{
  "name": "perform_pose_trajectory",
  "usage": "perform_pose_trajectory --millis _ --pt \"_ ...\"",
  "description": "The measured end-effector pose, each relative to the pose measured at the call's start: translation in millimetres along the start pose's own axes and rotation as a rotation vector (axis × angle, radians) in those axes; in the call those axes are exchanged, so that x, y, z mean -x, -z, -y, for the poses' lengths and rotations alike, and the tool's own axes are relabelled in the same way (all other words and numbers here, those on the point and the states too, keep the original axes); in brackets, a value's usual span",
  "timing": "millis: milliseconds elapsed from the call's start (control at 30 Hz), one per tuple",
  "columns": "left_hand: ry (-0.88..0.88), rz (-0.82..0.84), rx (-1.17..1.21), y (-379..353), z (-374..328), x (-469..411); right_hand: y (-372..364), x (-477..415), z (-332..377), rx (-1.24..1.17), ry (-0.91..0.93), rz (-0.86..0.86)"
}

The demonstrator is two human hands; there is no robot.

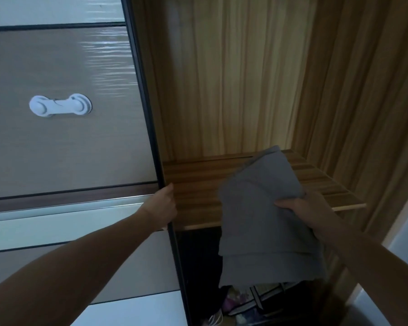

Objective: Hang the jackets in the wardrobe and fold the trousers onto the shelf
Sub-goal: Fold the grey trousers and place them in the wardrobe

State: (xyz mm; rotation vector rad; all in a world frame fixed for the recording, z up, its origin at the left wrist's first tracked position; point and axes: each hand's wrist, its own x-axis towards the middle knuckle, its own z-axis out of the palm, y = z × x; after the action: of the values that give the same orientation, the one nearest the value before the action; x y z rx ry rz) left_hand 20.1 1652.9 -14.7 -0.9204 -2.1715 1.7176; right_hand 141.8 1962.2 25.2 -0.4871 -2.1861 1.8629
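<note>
Grey folded trousers (pixel 264 220) hang across the front edge of the brown striped wooden shelf (pixel 198 184), gripped there by the right hand (pixel 302 208) and not yet laid down. Left of the shelf, the left hand (pixel 161 205) clasps the edge of the beige dark-framed sliding door (pixel 68 149). Judgement: folding appears done and placing remains. No jackets are in view, so the hanging cannot be assessed.

— What colour were the trousers (pixel 264 208)?
— Plain grey, no pattern, the pair I held. The shelf (pixel 198 184) was brown wood, striped dark and light.
— And the door (pixel 68 149)?
— Beige with a faint grain and a pale whitish band lower down, edged by a black frame (pixel 147 109). Its lock (pixel 60 105) was white. The back panel (pixel 233 78) was striped honey-brown.
</note>
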Motion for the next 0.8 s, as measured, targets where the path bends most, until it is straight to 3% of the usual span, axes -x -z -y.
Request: perform_pose_trajectory --millis 333,433,500,567,633,733,800 --pt "0.016 0.0 0.094 -26.9 6.9 27.0 -31.9 -7.5 8.8 -0.041 -0.023 0.074" --pt "-0.006 0.055 0.308 -21.8 9.9 25.6 -46.8 -12.2 17.4 -0.061 0.014 0.106" --pt "0.023 -0.028 0.907 -8.1 12.0 21.2 -55.2 -17.5 25.5 -0.091 0.05 0.098" --pt "0.202 -0.199 1.772 17.0 15.4 14.1 -60.9 -24.6 34.9 -0.145 0.079 0.085" --pt "0.369 -0.245 2.392 35.8 21.7 -0.7 -62.6 -33.2 46.2 -0.217 0.097 0.064" --pt "0.314 -0.093 2.95 40.0 30.5 -31.9 -59.3 -45.2 65.1 -0.315 0.105 0.107" --pt "0.211 -0.022 3.136 40.5 39.0 -47.6 -53.6 -56.3 74.1 -0.354 0.115 0.183"
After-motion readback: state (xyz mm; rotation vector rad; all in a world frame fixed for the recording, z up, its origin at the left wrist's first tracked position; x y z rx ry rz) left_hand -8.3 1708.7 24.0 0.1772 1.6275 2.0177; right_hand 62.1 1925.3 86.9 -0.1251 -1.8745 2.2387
